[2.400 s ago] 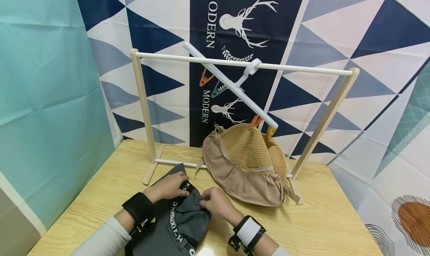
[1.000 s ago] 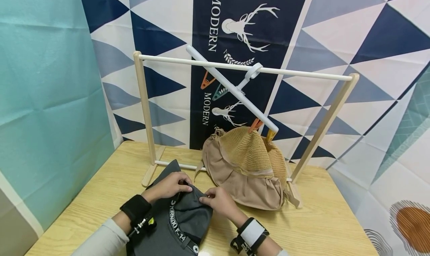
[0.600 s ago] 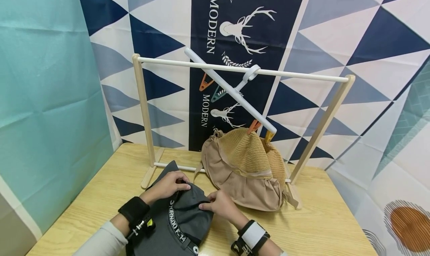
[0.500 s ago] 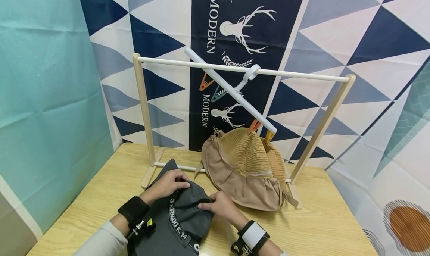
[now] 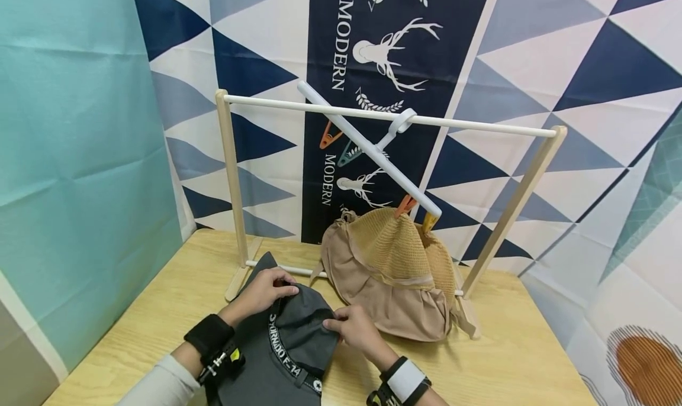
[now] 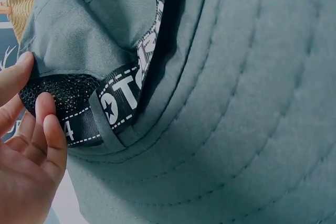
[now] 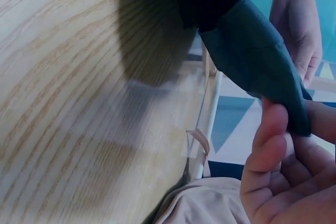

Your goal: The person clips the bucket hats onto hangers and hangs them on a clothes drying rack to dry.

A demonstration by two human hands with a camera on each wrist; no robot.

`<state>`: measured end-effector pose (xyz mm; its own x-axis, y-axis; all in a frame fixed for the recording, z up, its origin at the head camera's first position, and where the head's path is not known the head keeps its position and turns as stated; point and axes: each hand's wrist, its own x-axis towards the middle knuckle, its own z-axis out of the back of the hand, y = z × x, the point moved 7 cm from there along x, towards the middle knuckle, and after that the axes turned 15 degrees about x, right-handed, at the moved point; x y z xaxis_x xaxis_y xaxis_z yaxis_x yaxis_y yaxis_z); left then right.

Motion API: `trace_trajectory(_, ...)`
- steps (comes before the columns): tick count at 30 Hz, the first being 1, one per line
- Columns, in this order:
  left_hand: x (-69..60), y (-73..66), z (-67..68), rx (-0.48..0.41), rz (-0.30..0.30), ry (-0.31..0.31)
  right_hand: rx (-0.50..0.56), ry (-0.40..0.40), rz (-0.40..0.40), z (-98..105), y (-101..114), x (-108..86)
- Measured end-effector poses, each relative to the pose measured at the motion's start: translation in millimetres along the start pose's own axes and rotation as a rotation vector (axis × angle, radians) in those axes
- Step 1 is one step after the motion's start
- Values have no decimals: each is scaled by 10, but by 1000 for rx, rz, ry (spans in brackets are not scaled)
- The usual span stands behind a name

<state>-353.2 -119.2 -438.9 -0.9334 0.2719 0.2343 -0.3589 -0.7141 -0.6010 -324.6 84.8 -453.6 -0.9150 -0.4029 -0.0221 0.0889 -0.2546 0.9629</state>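
Observation:
A dark grey bucket hat (image 5: 266, 358) with a black-and-white lettered band is held by both hands at the table's front. My left hand (image 5: 263, 290) pinches the crown's edge near the black mesh panel (image 6: 68, 90), thumb on one side and fingers on the other. On the right side of the crown, my right hand (image 5: 359, 329) pinches the cloth between thumb and fingers, as the right wrist view also shows. Behind the right hand hangs a tan hat (image 5: 394, 276) with a straw-coloured knit part, clipped by an orange clip (image 5: 406, 205) and a yellow clip (image 5: 430, 221).
A wooden rack (image 5: 231, 175) with a white top rail (image 5: 319, 108) stands on the table (image 5: 479, 358). A white hanger (image 5: 367, 147) hooks over the rail, tilted down to the right. Another orange clip (image 5: 328, 135) and a teal clip (image 5: 348, 153) hang at its left.
My right hand has shifted slightly right and down, and the crown between the hands looks more spread. The left hand has moved slightly left. Both keep their pinch; the head view has tilted slightly.

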Motion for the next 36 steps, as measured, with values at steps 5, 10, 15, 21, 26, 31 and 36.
trace_trajectory(5,-8,6,34,-6,-5,-22,-9,-30,55,25,26,23)
trace_trajectory(10,-10,7,65,-21,0,-37,-28,-72,103,69,95,36)
trace_trajectory(15,-19,11,83,-23,9,-59,-27,-101,90,94,112,31)
trace_trajectory(21,26,-19,123,-19,11,-75,-5,-117,113,130,166,41)
trace_trajectory(26,80,-46,168,-25,21,-90,-25,-120,128,170,240,75)
trace_trajectory(31,123,-43,202,-26,31,-106,-24,-126,133,189,307,110)
trace_trajectory(36,132,-72,242,-28,31,-108,-25,-129,146,198,336,128)
